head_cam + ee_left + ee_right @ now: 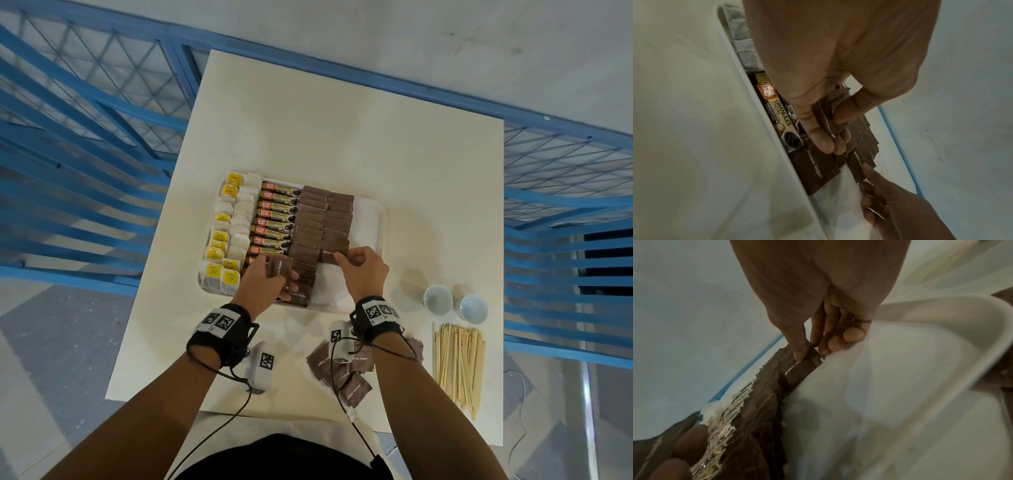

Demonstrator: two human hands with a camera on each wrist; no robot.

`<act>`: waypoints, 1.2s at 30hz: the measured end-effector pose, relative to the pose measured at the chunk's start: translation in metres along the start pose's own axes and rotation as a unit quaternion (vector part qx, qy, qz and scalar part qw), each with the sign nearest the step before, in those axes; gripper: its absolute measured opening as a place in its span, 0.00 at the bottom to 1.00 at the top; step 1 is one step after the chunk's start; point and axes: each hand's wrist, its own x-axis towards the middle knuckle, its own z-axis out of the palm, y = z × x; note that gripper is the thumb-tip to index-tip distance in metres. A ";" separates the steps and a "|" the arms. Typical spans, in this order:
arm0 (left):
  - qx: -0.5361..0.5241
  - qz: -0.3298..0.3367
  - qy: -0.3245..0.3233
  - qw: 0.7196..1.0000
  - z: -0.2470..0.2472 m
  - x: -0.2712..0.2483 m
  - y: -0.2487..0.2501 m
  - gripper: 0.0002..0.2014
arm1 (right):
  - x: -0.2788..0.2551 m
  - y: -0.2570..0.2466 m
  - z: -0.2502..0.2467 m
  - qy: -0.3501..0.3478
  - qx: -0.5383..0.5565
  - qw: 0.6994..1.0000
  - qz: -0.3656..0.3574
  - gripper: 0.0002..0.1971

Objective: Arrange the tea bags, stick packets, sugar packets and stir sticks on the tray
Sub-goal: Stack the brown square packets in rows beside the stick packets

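A white tray (pixel 382 219) holds rows of tea bags (pixel 222 236), stick packets (pixel 275 219) and brown sugar packets (pixel 322 219). My right hand (pixel 359 265) pinches one brown sugar packet (pixel 799 369) at the near end of the right sugar row. My left hand (pixel 274 274) grips a small bundle of brown sugar packets (pixel 828 113) over the tray's near edge, above the left sugar row (pixel 816 164). Loose sugar packets (pixel 342 370) lie on the table under my right wrist. Wooden stir sticks (pixel 459 363) lie in a pile at the right.
Two small white cups (pixel 455 303) stand right of the tray. The right part of the tray is lined with white paper (pixel 879 386). The white table (pixel 342 130) is ringed by blue railings (pixel 85 154).
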 end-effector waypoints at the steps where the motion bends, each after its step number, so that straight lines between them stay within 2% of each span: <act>1: -0.002 0.002 -0.003 1.000 0.000 0.000 -0.001 0.20 | 0.000 0.000 -0.001 0.001 0.000 1.000 0.001 0.12; 5: -0.017 0.012 -0.019 1.000 0.000 -0.001 -0.002 0.15 | -0.004 0.001 -0.005 0.028 0.017 0.999 0.003 0.10; 8: -0.026 0.010 -0.038 0.999 0.001 -0.002 0.000 0.12 | -0.011 -0.002 -0.006 0.039 0.027 0.998 -0.040 0.06; 10: -0.018 0.003 -0.040 0.999 0.002 0.000 -0.001 0.11 | -0.016 -0.008 -0.006 -0.007 0.044 0.995 -0.086 0.04; 13: 0.016 0.007 -0.041 0.999 0.005 0.000 0.000 0.09 | -0.020 -0.021 -0.004 -0.133 0.043 0.979 -0.146 0.10; 15: -0.005 0.016 -0.058 0.998 0.008 -0.006 0.005 0.08 | -0.020 -0.027 -0.001 -0.195 0.015 0.965 -0.173 0.14; 19: -0.004 0.039 -0.111 0.993 0.011 -0.015 0.010 0.04 | -0.017 -0.032 0.000 -0.249 0.020 0.951 -0.181 0.10; 22: 0.006 0.042 -0.100 0.994 0.009 -0.014 0.006 0.06 | -0.016 -0.030 0.003 -0.252 0.053 0.954 -0.155 0.04; 26: 0.035 0.047 -0.031 0.998 0.003 -0.009 0.002 0.13 | -0.019 -0.026 0.005 -0.230 0.095 0.963 -0.104 0.03; 30: 0.029 0.043 0.003 0.999 0.000 -0.001 -0.005 0.06 | -0.025 -0.025 0.003 -0.224 0.155 0.960 -0.058 0.05; 33: 0.003 0.041 0.020 0.999 0.003 0.000 -0.006 0.06 | -0.028 -0.022 0.003 -0.205 0.173 0.962 -0.056 0.05; 36: -0.007 0.034 0.039 0.999 0.006 0.001 -0.004 0.08 | -0.028 -0.021 0.003 -0.189 0.140 0.969 -0.071 0.05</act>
